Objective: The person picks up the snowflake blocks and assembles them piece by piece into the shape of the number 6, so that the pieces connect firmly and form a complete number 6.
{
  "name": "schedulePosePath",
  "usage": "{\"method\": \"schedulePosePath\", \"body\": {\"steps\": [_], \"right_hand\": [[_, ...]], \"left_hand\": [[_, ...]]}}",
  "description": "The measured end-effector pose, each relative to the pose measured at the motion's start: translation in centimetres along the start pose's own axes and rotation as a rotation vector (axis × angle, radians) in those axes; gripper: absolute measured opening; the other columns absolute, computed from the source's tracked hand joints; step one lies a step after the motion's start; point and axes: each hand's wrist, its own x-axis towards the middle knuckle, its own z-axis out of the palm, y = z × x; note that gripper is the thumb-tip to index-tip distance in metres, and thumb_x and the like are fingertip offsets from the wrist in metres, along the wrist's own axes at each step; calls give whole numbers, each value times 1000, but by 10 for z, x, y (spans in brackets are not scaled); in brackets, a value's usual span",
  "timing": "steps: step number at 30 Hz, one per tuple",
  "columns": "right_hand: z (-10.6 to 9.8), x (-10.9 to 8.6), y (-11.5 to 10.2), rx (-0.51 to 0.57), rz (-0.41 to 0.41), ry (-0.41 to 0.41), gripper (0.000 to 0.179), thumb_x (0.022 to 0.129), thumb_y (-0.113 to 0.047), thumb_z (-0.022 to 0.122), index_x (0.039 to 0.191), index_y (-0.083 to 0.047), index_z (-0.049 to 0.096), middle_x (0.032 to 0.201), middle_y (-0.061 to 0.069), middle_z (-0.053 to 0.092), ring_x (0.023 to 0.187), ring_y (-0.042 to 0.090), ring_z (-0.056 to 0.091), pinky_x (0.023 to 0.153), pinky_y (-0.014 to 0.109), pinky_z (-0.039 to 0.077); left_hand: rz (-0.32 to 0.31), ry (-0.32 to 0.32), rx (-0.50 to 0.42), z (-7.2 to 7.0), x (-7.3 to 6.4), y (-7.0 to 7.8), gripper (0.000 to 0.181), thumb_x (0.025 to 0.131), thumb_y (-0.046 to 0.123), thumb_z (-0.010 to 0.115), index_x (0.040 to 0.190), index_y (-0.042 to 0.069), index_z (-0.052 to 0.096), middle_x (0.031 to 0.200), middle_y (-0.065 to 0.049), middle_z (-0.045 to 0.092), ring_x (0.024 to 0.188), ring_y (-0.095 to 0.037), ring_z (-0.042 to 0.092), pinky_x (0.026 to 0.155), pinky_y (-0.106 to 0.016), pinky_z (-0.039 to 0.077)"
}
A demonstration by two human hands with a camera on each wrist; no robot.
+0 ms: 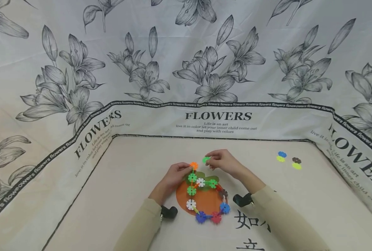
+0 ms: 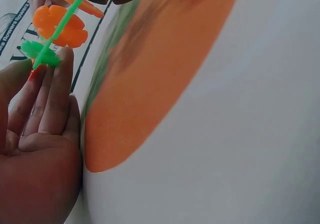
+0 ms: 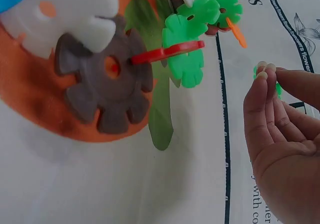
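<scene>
Notched plastic snowflake discs [image 1: 191, 190] are linked into a ring with a short branch at its upper left. My left hand [image 1: 173, 176] pinches that branch between thumb and fingertips, near its orange disc [image 1: 193, 166]. In the left wrist view, a green disc [image 2: 40, 53] sits at the fingertips of that hand [image 2: 42, 169]. Just right of the branch, my right hand [image 1: 227, 162] pinches a single green disc [image 1: 206, 159], apart from the ring. The right wrist view shows this hand [image 3: 285, 149] covering most of it. Close to that camera is the ring's brown disc [image 3: 107, 79].
Under the ring, an orange fruit print with green leaves [image 1: 205, 198] marks the cream cloth. Loose discs lie to the right: blue [image 1: 282, 153], yellow [image 1: 280, 159], brown [image 1: 296, 160] and another yellow [image 1: 297, 166]. Flower-printed fabric walls [image 1: 217, 122] stand behind and at both sides.
</scene>
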Motion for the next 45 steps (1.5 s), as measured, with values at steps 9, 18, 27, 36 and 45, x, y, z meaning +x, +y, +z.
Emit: {"method": "schedulePosePath", "body": {"steps": [9,18,27,36,45], "right_hand": [[10,9,0,91,49,-30,35,101,-9,61,128,13,60,107,23,74,87,19,71,83,36,60],[15,13,2,139,80,-11,34,100,-6,61,126,16,60,104,21,75,84,17,71,81,35,61],[21,15,2,184,107,5,31,98,-10,68,119,13,66,99,16,76,81,16,70,78,32,61],[20,11,5,281,123,-11,36,99,-10,66,125,14,62,115,19,71,99,23,71,98,45,54],[28,11,5,307,113,28,28,99,-9,67,113,15,68,105,25,74,100,33,74,91,42,58]], "left_hand": [[37,-13,1,2,-4,3,24,102,20,64,112,-1,73,103,-6,74,93,-12,65,87,-28,55],[37,5,26,4,-3,3,26,101,23,66,112,-1,73,102,-7,75,93,-13,67,88,-30,55],[39,3,-4,3,-3,1,27,101,20,67,113,-3,72,101,-8,76,90,-11,68,86,-28,56],[35,25,-3,3,-3,0,27,99,18,69,115,-4,72,101,-9,76,89,-12,69,84,-29,57],[6,61,-16,4,-6,3,25,98,16,71,113,-3,73,104,-11,76,92,-15,71,86,-30,58]]}}
